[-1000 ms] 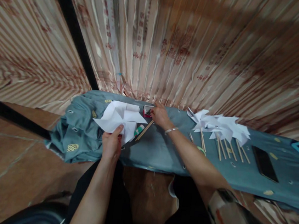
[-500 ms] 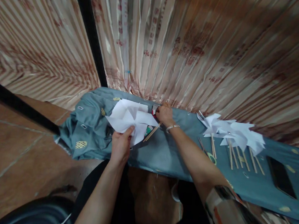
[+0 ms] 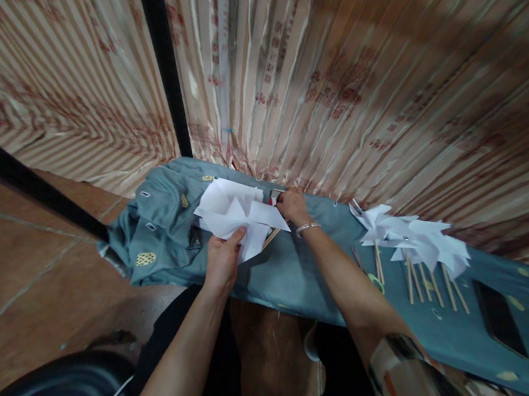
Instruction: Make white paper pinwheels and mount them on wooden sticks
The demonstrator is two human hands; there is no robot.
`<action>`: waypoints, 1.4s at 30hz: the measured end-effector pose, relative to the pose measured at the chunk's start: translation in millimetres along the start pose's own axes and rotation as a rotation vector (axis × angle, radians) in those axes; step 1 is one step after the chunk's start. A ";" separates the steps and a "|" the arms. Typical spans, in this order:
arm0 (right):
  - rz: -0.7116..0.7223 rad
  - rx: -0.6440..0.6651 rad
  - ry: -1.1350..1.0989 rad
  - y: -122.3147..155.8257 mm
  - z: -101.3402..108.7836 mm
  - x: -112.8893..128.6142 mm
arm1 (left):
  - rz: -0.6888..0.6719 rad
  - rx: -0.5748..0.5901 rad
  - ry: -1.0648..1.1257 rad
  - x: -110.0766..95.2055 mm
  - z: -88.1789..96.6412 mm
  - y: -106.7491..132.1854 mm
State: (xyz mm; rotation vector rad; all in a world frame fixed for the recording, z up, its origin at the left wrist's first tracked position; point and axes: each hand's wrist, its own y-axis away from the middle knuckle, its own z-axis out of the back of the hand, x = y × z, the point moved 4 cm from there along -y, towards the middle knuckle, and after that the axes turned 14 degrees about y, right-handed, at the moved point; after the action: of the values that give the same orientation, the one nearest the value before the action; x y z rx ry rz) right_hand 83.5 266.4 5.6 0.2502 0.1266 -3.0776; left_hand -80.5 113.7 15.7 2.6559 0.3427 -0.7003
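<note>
My left hand is closed on a white paper pinwheel, its thumb lying on the front near the middle. Behind the pinwheel lies a sheet of white paper, partly covered by it. My right hand, with a bracelet at the wrist, reaches to the back of the cloth-covered surface. Its fingers are bent together beside a small red and white box; whether they pinch anything is hidden. Wooden sticks stick out from under the pinwheel's right side.
Several finished white pinwheels on sticks lie to the right. Near them are scissors with green handles and a black phone. A striped curtain hangs behind the blue-green cloth. A black pole stands at the left.
My left hand has shifted the pinwheel slightly to the right, covering more of the sticks. My right hand stays by the small box.
</note>
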 end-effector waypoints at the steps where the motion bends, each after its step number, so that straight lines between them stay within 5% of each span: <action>1: 0.000 0.001 0.002 -0.3 -0.3 0.5 | 0.001 0.001 -0.004 0.7 0.6 -0.4; 17: 0.048 -0.134 -0.122 15.2 -4.0 -2.3 | 0.035 0.004 0.012 1.2 2.6 -1.2; 33: -0.219 -0.218 -0.435 9.2 -29.3 -24.3 | 0.054 -0.012 -0.024 3.9 0.5 0.9; 42: -0.220 -0.196 -0.473 2.8 -28.6 -26.2 | 0.077 -0.016 -0.015 4.7 1.2 1.8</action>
State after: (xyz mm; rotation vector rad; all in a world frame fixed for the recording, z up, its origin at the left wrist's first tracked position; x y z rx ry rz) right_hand 114.0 267.2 -18.5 -0.5297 0.4546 -3.1988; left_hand -76.5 112.3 12.7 2.6323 0.2398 -0.6902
